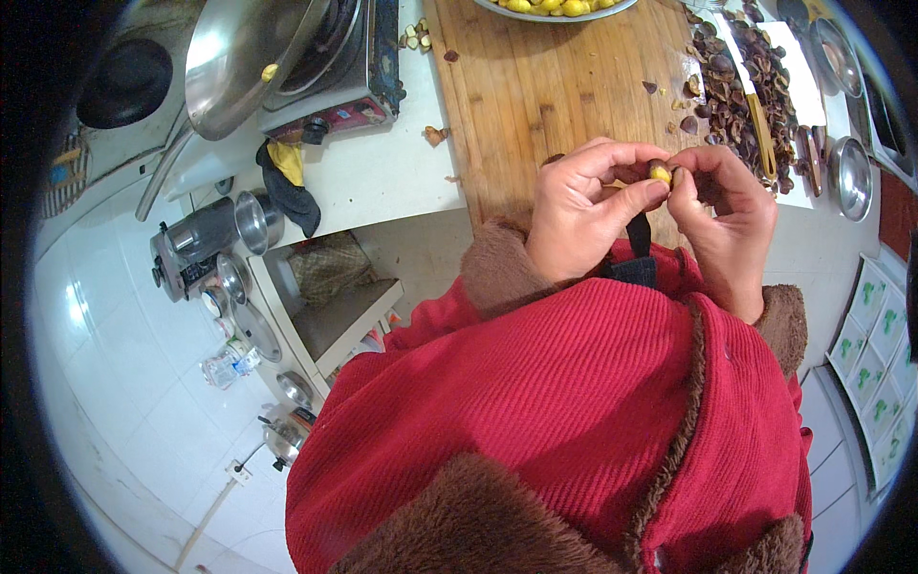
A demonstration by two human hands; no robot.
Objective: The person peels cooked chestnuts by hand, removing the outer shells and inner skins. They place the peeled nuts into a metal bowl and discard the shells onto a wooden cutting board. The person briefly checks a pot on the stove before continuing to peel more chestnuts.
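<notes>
Between the thumb and fingers of my left hand (pixel 581 208) is a partly peeled chestnut (pixel 660 173), its yellow flesh showing under brown shell. My right hand (pixel 731 208) meets it from the other side, thumb and forefinger pinching a dark bit of shell (pixel 676 174) at its edge. Both hands are above the near edge of a bamboo cutting board (pixel 516 107). At the board's far side stands a metal dish (pixel 574 17) of peeled yellow chestnuts (pixel 549 6). Loose shell pieces (pixel 688 125) lie on the board by my right hand.
Right of the board spreads a heap of brown shells (pixel 764 79), with a yellow-handled knife (pixel 760 136) across it. A brown-handled tool (pixel 812 161) and a metal bowl (pixel 852 179) lie beyond. On the left are a gas stove (pixel 330 115), a wok (pixel 229 72) and a black-and-yellow cloth (pixel 290 190).
</notes>
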